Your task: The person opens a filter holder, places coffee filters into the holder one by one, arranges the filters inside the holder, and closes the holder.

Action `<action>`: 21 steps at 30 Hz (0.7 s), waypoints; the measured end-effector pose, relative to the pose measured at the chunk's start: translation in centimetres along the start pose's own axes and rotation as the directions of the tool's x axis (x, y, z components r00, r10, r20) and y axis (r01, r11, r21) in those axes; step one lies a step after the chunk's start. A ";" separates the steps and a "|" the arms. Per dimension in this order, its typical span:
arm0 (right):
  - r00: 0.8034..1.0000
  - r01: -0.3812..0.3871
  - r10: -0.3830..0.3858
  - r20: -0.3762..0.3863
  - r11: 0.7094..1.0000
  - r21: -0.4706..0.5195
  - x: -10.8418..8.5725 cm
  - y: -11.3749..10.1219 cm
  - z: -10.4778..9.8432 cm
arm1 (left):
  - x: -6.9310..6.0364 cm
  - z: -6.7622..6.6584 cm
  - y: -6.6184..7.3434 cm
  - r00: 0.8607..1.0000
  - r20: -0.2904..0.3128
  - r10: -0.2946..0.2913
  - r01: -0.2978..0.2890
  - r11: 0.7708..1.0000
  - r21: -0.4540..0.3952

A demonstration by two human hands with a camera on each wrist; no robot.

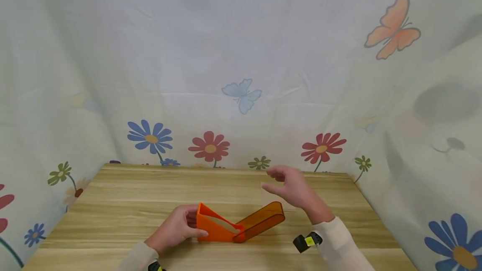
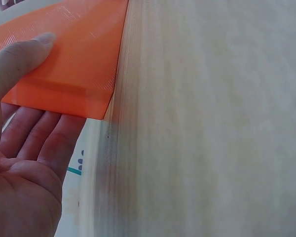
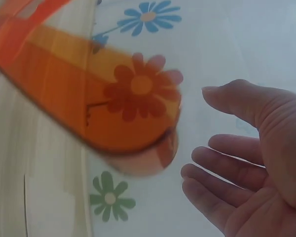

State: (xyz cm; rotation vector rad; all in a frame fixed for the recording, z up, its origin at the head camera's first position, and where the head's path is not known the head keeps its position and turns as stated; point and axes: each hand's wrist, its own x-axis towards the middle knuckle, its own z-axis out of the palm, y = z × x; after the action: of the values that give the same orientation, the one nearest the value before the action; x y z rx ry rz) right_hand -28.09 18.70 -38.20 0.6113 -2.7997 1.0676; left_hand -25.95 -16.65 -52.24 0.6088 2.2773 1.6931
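Note:
An orange box (image 1: 214, 230) with a tilted, see-through amber lid (image 1: 261, 221) stands on the table; something pale shows inside its upper opening. My left hand (image 1: 180, 227) grips the box's left end, the thumb on the near face and the fingers behind; the left wrist view shows the thumb flat on the orange face (image 2: 74, 59). Just above and beyond the lid's raised end, my right hand (image 1: 291, 187) holds nothing, its fingers spread and slightly bent. In the right wrist view the amber lid (image 3: 103, 98) is apart from the fingers.
On the wood-grain table (image 1: 150, 187), a thin clear sheet (image 1: 267, 195) lies behind the lid, below my right hand. A pale curtain (image 1: 241, 32) with flowers and butterflies surrounds the table at the back and sides.

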 end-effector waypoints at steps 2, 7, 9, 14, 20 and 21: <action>1.000 -0.010 0.010 -0.009 1.000 -0.005 0.2 0.6 -0.1 | 0.0 0.1 0.1 1.000 -0.001 -0.001 0.001 1.000 -0.005; 0.998 -0.057 0.056 -0.035 0.998 -0.026 0.8 2.2 -0.1 | -0.1 0.2 0.3 1.000 0.002 -0.001 0.001 1.000 -0.012; 0.997 -0.068 0.067 -0.036 0.997 -0.035 1.1 2.8 0.0 | -0.1 0.2 0.4 1.000 0.000 -0.003 0.003 1.000 -0.012; 0.996 -0.087 0.086 -0.022 0.996 -0.030 1.5 4.4 0.3 | -0.2 0.2 0.4 1.000 -0.010 -0.007 0.007 1.000 -0.011; 0.988 -0.155 0.156 -0.020 0.988 0.014 1.9 6.3 1.4 | -0.2 0.2 0.4 1.000 -0.008 -0.010 0.010 1.000 -0.017; 0.986 -0.166 0.166 -0.020 0.986 0.015 2.0 6.6 1.6 | -0.2 0.2 0.4 1.000 -0.006 -0.011 0.011 1.000 -0.013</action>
State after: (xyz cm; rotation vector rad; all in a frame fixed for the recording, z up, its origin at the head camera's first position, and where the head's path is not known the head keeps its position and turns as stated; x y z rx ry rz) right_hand -32.41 21.49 -43.11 0.3696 -2.8689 1.1139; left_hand -25.60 -16.42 -51.89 0.5875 2.2682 1.7057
